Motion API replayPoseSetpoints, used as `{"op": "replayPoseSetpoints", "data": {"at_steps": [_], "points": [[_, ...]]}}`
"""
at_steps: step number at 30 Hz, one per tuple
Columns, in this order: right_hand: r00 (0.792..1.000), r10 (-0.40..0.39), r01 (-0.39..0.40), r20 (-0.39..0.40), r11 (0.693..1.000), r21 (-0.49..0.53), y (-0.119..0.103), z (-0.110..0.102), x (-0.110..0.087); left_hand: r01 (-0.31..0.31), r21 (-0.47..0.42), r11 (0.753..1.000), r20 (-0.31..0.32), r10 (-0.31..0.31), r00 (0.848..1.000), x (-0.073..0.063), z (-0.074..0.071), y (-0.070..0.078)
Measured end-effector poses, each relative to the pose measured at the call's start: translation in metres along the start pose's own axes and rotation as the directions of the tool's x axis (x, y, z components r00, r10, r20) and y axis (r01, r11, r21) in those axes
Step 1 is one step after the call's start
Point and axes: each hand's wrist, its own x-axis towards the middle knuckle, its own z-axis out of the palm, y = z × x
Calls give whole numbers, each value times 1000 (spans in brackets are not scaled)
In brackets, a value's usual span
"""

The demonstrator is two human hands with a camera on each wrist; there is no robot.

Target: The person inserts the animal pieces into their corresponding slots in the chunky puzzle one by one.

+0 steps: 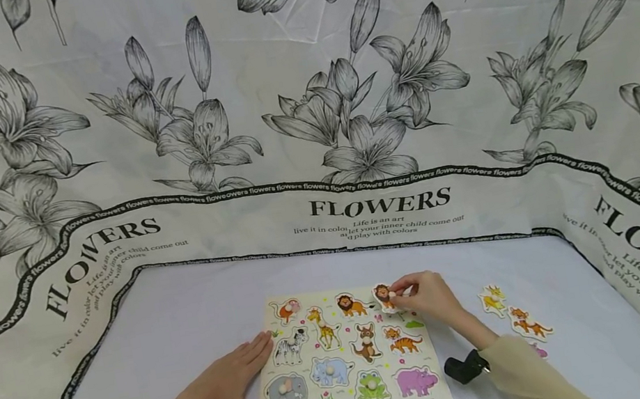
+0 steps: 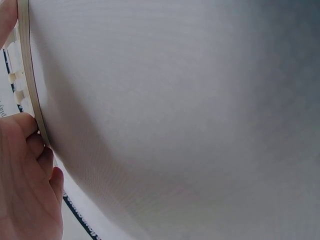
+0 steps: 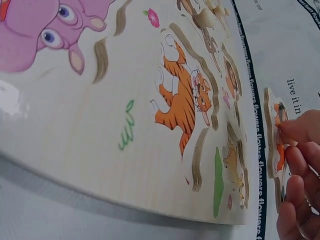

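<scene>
My right hand point(image 1: 428, 294) pinches a lion puzzle piece point(image 1: 383, 296) above the far right corner of the wooden animal puzzle board point(image 1: 341, 326). In the right wrist view the piece point(image 3: 272, 145) is seen edge-on, raised off the board. My left hand point(image 1: 232, 376) rests along the board's left side, fingers extended at the edge and thumb near the lower left corner. The left wrist view shows the fingertips against the board's side point(image 2: 31, 75). A printed lion recess point(image 1: 350, 305) lies left of the held piece. Knobbed elephant point(image 1: 287, 393) and frog point(image 1: 372, 388) pieces sit in the board.
Right of the board lie a loose yellow animal piece point(image 1: 493, 300), a tiger piece point(image 1: 528, 323) and a pink piece point(image 1: 539, 350) partly hidden by the right sleeve. The white table cloth point(image 1: 186, 313) meets a flower-printed backdrop point(image 1: 248, 225) behind.
</scene>
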Motion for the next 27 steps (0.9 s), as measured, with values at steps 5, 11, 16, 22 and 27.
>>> {"op": "replayPoseSetpoints", "data": {"at_steps": [5,11,16,22,27], "points": [[1000,-21,21,0,1000,-20,-3,3,2,9,-5,1000,12,-9,1000,0,0,0],[1000,-6,6,15,1000,-21,-9,9,6,-7,0,1000,2,7,1000,0,-1,0],[999,0,1,43,1000,-13,-13,14,9,-23,18,1000,-16,23,1000,-1,-2,1],[997,-19,19,70,1000,-10,-15,19,13,-20,20,1000,-14,20,1000,-2,-3,3],[996,-29,30,80,999,-14,-15,23,18,-12,19,1000,-6,12,1000,-1,-3,3]]}}
